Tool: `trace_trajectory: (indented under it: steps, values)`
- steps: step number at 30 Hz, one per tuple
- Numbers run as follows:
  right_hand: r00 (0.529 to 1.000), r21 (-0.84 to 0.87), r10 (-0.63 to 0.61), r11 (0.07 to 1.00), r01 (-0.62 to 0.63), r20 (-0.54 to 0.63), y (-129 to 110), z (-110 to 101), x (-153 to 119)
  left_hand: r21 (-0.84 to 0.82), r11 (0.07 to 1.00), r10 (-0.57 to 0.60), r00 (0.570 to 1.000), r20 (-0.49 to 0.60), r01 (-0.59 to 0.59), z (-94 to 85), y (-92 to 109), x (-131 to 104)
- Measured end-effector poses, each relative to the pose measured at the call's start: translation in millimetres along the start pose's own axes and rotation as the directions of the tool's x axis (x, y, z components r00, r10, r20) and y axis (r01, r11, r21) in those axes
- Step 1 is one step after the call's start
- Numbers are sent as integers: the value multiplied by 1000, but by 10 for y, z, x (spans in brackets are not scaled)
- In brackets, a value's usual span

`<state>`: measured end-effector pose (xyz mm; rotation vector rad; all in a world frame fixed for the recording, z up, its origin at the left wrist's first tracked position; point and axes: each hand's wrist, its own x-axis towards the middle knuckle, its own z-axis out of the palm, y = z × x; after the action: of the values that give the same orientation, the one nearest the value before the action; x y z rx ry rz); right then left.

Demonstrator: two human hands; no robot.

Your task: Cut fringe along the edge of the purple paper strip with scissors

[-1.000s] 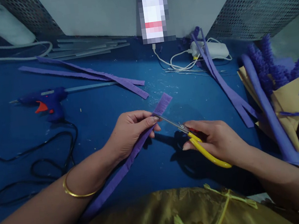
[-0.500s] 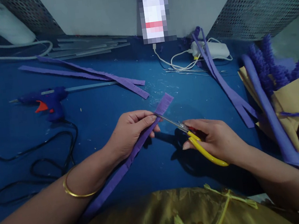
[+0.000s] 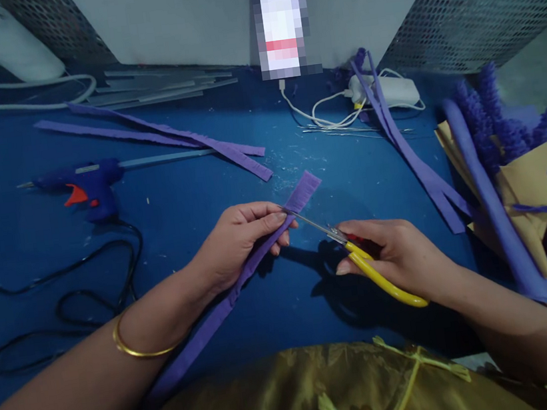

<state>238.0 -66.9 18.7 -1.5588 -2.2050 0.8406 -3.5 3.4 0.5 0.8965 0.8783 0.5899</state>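
Observation:
My left hand [image 3: 250, 238] pinches a long purple paper strip [image 3: 304, 189] between thumb and fingers. The strip's short end, with fine cuts across it, sticks out past the fingertips; its long tail runs down under my forearm toward my lap. My right hand [image 3: 393, 253] is closed on a pair of scissors [image 3: 382, 281] with yellow handles. Their metal blades reach left to the strip, right by my left thumb, and look nearly closed. The blade tips are partly hidden behind the strip and fingers.
A blue glue gun [image 3: 102, 184] with a black cord lies left. More purple strips [image 3: 194, 137] rest behind it, others [image 3: 417, 166] at right. Thin wires [image 3: 344, 130], a white cable and adapter [image 3: 397, 91] are at the back. A purple flower bouquet [image 3: 518, 152] stands far right.
The scissors and my right hand have shifted slightly right and down. The strip's free end has moved a touch to the right. My left hand keeps its pinch.

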Motion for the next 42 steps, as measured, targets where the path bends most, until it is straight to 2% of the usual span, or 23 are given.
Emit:
trace_trajectory:
  steps: [12,19,30,42]
  values:
    - [998,-72,42,996,-46,-55,12,36,-5,77,994,81,992,-96,-73,38,-31,-5]
    - [998,-116,28,993,-35,-59,7,42,-11,101,991,102,986,-130,-89,60,-21,-10]
    - [999,-152,10,988,-15,-34,1,21,1,139,987,105,985,-138,-85,66,-17,-15]
    - [1000,-73,4,997,-3,8,-13,-8,7,146,986,98,986,-132,-78,58,-25,-15]
